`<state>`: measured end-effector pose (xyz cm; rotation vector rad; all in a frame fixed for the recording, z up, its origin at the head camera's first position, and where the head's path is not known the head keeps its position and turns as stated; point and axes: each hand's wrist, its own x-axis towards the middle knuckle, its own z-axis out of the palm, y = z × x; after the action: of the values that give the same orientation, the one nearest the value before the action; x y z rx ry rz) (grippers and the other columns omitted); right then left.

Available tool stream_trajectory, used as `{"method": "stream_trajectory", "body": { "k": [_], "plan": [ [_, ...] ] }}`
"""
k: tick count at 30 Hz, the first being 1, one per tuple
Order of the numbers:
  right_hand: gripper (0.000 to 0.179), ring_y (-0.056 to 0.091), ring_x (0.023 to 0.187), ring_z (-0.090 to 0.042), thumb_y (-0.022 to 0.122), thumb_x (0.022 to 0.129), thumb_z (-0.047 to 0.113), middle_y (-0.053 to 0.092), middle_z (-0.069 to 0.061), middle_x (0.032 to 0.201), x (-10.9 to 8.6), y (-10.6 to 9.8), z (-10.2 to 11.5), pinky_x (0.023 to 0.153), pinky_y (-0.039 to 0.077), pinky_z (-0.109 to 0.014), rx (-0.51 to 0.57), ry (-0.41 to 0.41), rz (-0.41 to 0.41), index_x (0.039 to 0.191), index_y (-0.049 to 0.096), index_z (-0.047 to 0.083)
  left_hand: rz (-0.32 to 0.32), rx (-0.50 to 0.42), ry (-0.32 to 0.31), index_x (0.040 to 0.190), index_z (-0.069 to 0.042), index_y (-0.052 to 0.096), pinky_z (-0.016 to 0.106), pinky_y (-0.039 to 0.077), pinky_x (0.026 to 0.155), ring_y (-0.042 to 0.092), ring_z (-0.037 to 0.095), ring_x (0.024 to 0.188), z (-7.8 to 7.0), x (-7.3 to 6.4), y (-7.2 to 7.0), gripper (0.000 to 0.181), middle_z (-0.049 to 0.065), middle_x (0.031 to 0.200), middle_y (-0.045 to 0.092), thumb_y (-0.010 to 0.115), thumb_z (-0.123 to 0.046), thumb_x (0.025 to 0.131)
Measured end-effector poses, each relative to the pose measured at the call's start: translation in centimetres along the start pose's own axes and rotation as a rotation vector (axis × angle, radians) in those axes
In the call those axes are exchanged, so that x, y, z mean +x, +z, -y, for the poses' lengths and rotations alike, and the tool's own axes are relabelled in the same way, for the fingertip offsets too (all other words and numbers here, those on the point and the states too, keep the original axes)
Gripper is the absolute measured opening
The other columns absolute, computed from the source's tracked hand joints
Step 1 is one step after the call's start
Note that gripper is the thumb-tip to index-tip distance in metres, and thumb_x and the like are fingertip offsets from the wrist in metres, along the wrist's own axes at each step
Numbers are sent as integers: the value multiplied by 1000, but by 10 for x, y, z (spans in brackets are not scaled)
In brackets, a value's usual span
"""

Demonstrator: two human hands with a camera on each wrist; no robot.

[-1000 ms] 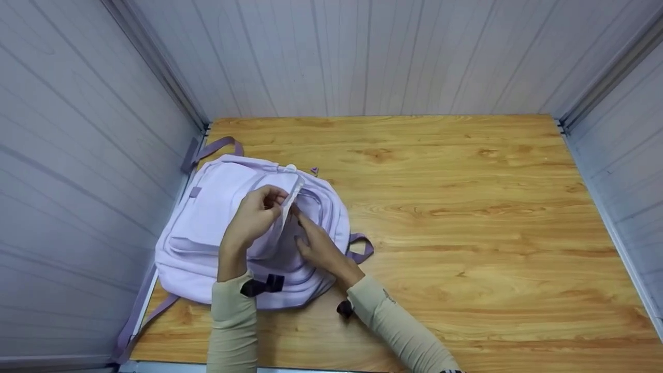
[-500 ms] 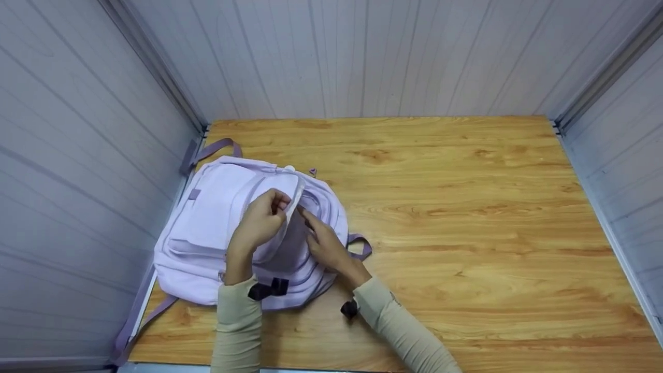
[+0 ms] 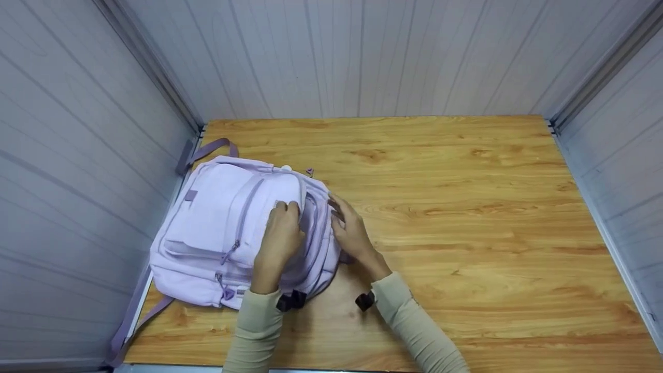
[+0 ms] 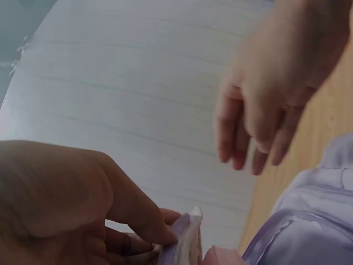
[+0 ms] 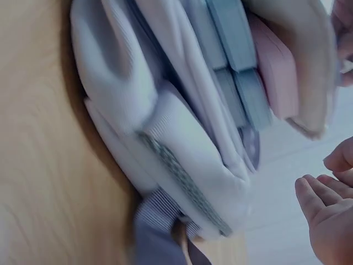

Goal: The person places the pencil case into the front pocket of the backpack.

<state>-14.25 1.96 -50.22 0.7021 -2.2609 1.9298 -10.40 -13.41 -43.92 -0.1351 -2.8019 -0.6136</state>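
Observation:
A pale lilac backpack [image 3: 207, 207] lies on the wooden table with its front compartment opened. My left hand [image 3: 282, 235] pinches the edge of the compartment's front panel; in the left wrist view its thumb and fingers grip that lilac-and-white edge [image 4: 187, 237]. Held away from the bag, the panel [image 5: 311, 72] exposes a pink box [image 5: 276, 72] and several teal boxes [image 5: 234, 38] inside, seen from the right wrist. My right hand [image 3: 355, 233] hovers by the bag's right side, fingers loosely bent and holding nothing; the left wrist view shows this hand [image 4: 276, 88] in the air.
Purple straps [image 3: 212, 149] trail from the bag's left side toward the left wall [image 3: 77, 171]. Zipper pulls [image 3: 228, 292] hang at its near side. The wooden table [image 3: 466, 223] extends right, with a panelled wall [image 3: 336, 57] behind.
My right hand has come out of the opened compartment and moved right, to the bag's side. The left hand has shifted right and nearer, turning knuckles up, still gripping the panel edge.

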Motion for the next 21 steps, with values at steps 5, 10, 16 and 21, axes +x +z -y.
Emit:
{"method": "stream_trajectory", "body": {
  "k": [5,10,16,21],
  "plan": [
    [45,50,123,-42,46,89,-15,48,-30,134,6,-15,-15,100,44,-43,-42,-37,-70,133,42,-14,-34,146,15,84,6,53,48,46,69,55,40,74,-8,-2,16,17,23,83,53,62,8,70],
    [46,51,125,-35,50,90,-10,51,-22,136,8,-32,-29,100,45,-37,-102,-51,-121,136,45,-6,-123,173,3,82,5,54,47,47,64,54,38,74,-18,3,23,8,21,82,53,58,4,76],
    [44,44,132,-28,51,94,5,47,-17,142,14,-51,-21,108,37,-40,-279,-24,-155,138,47,3,-180,6,51,92,-1,60,48,44,72,54,37,85,-31,20,34,13,18,93,56,62,-8,82],
    [47,31,140,-32,48,99,19,34,-18,150,20,-67,-13,113,27,-47,-445,19,-109,141,42,1,-142,-41,86,119,-1,57,48,42,94,49,38,113,-36,35,54,38,21,121,53,66,-20,87]
  ]
}}
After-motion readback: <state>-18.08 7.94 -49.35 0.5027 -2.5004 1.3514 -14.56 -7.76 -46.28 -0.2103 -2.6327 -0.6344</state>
